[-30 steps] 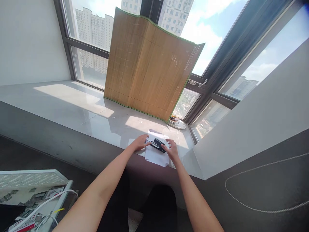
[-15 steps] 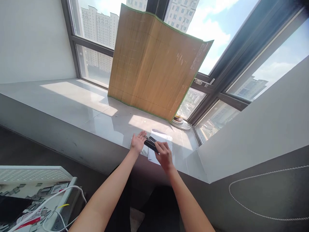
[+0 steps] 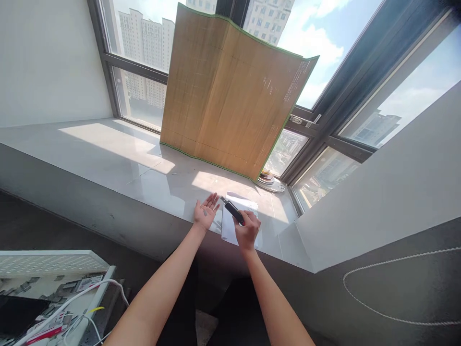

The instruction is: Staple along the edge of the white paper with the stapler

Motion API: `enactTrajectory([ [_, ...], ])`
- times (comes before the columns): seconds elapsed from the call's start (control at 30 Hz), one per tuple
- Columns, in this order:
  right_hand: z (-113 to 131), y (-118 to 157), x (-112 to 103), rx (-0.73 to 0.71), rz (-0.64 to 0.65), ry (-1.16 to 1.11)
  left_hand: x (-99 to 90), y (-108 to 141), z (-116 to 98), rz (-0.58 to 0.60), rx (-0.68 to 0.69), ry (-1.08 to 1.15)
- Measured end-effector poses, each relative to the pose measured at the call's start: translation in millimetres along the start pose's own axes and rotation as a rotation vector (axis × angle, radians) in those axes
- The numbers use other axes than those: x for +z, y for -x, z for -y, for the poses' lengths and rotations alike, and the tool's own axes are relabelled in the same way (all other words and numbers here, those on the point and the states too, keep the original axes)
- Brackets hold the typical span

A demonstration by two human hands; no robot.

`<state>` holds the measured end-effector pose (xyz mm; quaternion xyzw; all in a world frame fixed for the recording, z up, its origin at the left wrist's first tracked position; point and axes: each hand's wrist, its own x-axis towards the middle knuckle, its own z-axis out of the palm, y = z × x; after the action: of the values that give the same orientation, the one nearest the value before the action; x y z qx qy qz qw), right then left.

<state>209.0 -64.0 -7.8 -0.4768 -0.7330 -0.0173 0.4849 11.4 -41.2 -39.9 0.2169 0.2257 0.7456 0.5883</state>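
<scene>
My left hand [image 3: 204, 212] lies palm up over the front edge of the sill, fingers stretched out. A small grey piece [image 3: 205, 212] rests on its palm, too small to name. My right hand [image 3: 247, 228] is closed round one end of a black stapler [image 3: 233, 210]. The stapler's metal end points up and left, close to my left fingertips but apart from them. Beneath the stapler and my right hand, white sheets of paper [image 3: 230, 233] lie on the sill, partly covered.
A bamboo mat [image 3: 230, 96] with green edging leans against the window on the sill [image 3: 144, 192]. Several stacked plates [image 3: 270, 185] sit by its right corner. At lower left stands a white perforated bin [image 3: 50, 262] with cables. A white cord [image 3: 360, 302] hangs at right.
My right hand has tilted the stapler more upright and drawn it away from my left hand. The left palm now shows more fully, with the grey piece visible on it.
</scene>
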Motion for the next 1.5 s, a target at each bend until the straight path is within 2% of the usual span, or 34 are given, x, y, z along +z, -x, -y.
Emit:
enactTrajectory([
  [0.07, -15.5, -4.5, 4.8, 0.249, -0.022, -0.042, -1.5, 0.4, 0.0, 0.001, -0.007, -0.016],
  [0.13, -31.3, -7.0, 9.9, 0.373, 0.001, -0.059, -2.1, 0.4, 0.1, -0.010, -0.014, -0.016],
  [0.23, -47.8, -5.5, 15.8, 0.380, 0.026, -0.074, -1.4, -0.1, 0.3, -0.034, -0.030, 0.003],
  [0.33, -47.6, -1.3, 15.2, 0.353, 0.038, -0.068, 0.5, -0.9, 0.8, -0.068, -0.069, 0.055],
  [0.43, -24.9, 0.6, 10.8, 0.258, -0.095, -0.022, 0.9, -2.6, 2.8, -0.097, -0.082, 0.066],
  [0.5, 1.7, 0.7, 12.9, 0.134, -0.109, -0.086, -0.8, -4.3, 4.8, -0.089, -0.070, 0.036],
  [0.57, 31.9, 0.5, 23.2, 0.039, 0.058, -0.269, -4.0, -6.3, 6.7, -0.083, -0.061, 0.012],
  [0.63, 58.0, -0.2, 40.8, 0.066, 0.225, -0.429, -7.9, -8.2, 7.5, -0.086, -0.070, -0.005],
  [0.7, 74.5, -1.8, 60.3, 0.124, 0.325, -0.520, -11.1, -9.2, 6.5, -0.079, -0.073, -0.028],
  [0.8, 81.2, -5.3, 81.1, 0.263, 0.383, -0.587, -11.7, -8.6, 2.5, -0.069, -0.064, -0.047],
  [0.87, 80.4, -7.6, 84.2, 0.348, 0.383, -0.611, -8.3, -7.4, -0.1, -0.103, -0.078, -0.007],
  [0.93, 79.9, -9.9, 77.5, 0.374, 0.340, -0.621, -3.2, -6.0, -1.6, -0.160, -0.110, 0.068],
  [1.03, 73.9, -16.3, 51.7, 0.338, 0.269, -0.626, 4.2, -4.8, -1.3, -0.243, -0.115, 0.173],
  [1.13, 39.6, -29.8, 18.1, 0.260, 0.189, -0.531, 8.7, -4.6, -0.5, -0.250, -0.122, 0.222],
  [1.2, -5.3, -41.9, -1.1, 0.215, 0.106, -0.379, 10.6, -4.9, -0.6, -0.236, -0.143, 0.234],
  [1.27, -60.9, -53.8, -14.9, 0.231, 0.056, -0.153, 12.5, -5.2, -1.3, -0.232, -0.145, 0.240],
  [1.3, -89.2, -58.9, -19.6, 0.267, 0.068, 0.000, 13.5, -5.2, -1.7, -0.231, -0.141, 0.241],
  [1.37, -139.7, -67.1, -24.6, 0.352, 0.178, 0.293, 15.4, -4.8, -2.5, -0.226, -0.140, 0.241],
  [1.43, -176.6, -73.6, -23.5, 0.389, 0.244, 0.369, 16.7, -4.0, -3.0, -0.210, -0.145, 0.242],
  [1.5, -198.8, -80.6, -16.3, 0.396, 0.292, 0.387, 17.1, -3.1, -3.2, -0.188, -0.150, 0.245],
])
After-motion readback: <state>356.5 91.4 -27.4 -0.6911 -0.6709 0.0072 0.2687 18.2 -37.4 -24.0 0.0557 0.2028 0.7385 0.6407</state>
